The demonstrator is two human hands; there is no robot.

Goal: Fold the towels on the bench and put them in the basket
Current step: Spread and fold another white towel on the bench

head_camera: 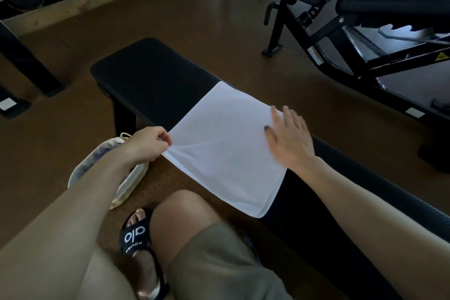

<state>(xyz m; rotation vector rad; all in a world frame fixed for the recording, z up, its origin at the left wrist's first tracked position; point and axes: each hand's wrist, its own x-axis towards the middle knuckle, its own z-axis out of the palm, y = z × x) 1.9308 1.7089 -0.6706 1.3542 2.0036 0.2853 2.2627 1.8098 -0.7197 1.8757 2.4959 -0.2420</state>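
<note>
Left hand [148, 145] pinches the towel's [226, 151] edge at its 9 o'clock side, lifting it slightly off the bench edge. Right hand [289, 139] lies flat, fingers spread, pressing the towel at its 3 o'clock side. White towel is spread across the black bench [151, 80], near corner hanging over the edge. Basket [126, 185] on floor at 7 o'clock from the towel, partly hidden under the left forearm. Sandal [136, 234] at 6 o'clock. Other gym bench [365, 31] at 2 o'clock, well apart.

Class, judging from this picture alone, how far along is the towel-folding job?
Done: nothing shows as finished. In hand: the white towel lies spread on the bench; the left hand pinches its edge, the right hand lies flat on it. Left: folding it, then putting it in the basket.
</note>
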